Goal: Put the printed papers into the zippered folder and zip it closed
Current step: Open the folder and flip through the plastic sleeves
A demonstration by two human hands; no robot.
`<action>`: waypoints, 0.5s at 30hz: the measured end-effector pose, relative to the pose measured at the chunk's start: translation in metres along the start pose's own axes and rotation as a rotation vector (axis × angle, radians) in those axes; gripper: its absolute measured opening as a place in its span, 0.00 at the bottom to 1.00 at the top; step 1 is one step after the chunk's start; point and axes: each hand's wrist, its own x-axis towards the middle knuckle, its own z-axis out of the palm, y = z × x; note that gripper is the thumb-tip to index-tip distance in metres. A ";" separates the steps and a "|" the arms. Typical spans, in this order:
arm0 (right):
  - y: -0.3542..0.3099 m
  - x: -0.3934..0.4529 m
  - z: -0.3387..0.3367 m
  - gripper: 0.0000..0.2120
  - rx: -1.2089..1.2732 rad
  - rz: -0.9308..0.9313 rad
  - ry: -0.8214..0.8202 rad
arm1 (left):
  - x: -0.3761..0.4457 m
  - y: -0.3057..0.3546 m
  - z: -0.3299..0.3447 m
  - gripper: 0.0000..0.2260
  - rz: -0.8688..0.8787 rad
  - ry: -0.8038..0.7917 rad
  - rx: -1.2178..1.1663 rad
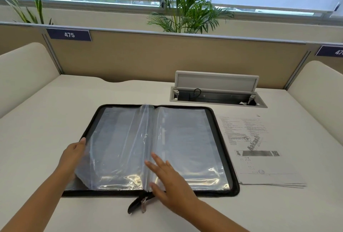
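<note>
A black zippered folder (221,138) lies open flat on the desk, its clear plastic sleeves (181,138) spread across both halves. Its zipper pull (143,204) hangs off the near edge at the spine. A stack of printed papers (254,150) lies on the desk right beside the folder's right edge. My left hand (74,155) holds the outer edge of a sleeve on the left half, lifting it slightly. My right hand (167,177) rests flat with fingers spread on the sleeves near the spine.
An open cable hatch (217,92) with a raised lid sits in the desk behind the folder. Beige partition panels (167,59) close off the back and sides, with cream side guards left and right. Plants stand behind the partition.
</note>
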 end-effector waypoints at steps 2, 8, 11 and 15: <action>0.015 -0.004 -0.003 0.24 -0.061 0.052 -0.006 | -0.001 0.001 -0.002 0.24 0.070 0.032 0.075; 0.047 -0.017 -0.006 0.22 -0.142 0.169 -0.058 | -0.007 0.014 0.013 0.20 0.374 -0.068 0.698; 0.054 -0.024 -0.005 0.23 -0.149 0.198 -0.087 | -0.024 0.026 0.035 0.25 0.536 -0.183 0.908; 0.064 -0.032 -0.007 0.22 -0.149 0.220 -0.064 | -0.064 0.033 0.073 0.50 0.672 -0.418 0.879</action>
